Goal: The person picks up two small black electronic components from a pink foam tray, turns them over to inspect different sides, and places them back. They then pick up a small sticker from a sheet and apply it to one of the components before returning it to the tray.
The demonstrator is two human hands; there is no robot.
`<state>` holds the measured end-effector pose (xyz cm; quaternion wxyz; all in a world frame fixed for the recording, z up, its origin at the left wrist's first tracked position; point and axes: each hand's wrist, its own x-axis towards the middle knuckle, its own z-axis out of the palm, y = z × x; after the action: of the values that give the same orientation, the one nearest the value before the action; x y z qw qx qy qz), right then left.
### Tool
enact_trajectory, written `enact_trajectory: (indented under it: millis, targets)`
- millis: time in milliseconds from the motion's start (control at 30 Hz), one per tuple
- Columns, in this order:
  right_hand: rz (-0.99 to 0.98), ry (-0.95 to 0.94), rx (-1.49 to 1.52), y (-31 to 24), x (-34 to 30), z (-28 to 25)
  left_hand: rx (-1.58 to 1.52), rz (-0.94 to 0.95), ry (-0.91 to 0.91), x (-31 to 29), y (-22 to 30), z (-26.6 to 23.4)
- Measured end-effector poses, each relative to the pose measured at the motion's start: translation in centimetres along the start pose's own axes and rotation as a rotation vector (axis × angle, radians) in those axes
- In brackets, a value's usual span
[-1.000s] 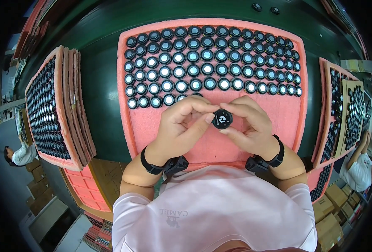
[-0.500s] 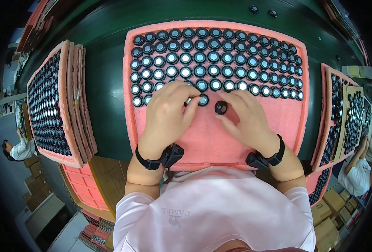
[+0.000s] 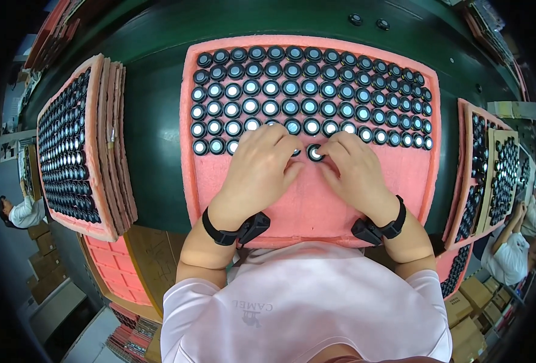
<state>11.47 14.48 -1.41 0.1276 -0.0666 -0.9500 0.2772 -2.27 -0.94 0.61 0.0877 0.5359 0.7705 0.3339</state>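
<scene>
Touches a black disc (image 3: pixel 312 154) near the middle of the pink tray (image 3: pixel 310 209) with the right hand (image 3: pixel 354 169) – cannot tell if clamped, nor for the left hand (image 3: pixel 253 166) – and could tip it or jostle neighbouring discs (image 3: pixel 311 126) through an uneven release.

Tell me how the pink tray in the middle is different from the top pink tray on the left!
The middle tray has a wide bare part near the person; the left tray is mostly covered. The left hand and right hand are over the middle tray; no hand is over the left tray. Both are pink and hold rows of dark, round pieces.
</scene>
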Motion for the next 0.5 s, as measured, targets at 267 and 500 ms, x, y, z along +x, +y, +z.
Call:
enact_trajectory:
  millis: [267, 500]
  targets:
    - [-0.007, 0.096, -0.025, -0.2, 0.4, 0.0, -0.113, 0.041, -0.002, 0.3, 0.4, -0.3]
    - [0.028, 0.175, 0.070, 1.9, 3.4, -5.9, -0.472, 0.029, -0.017, 2.4, 2.2, -3.3]
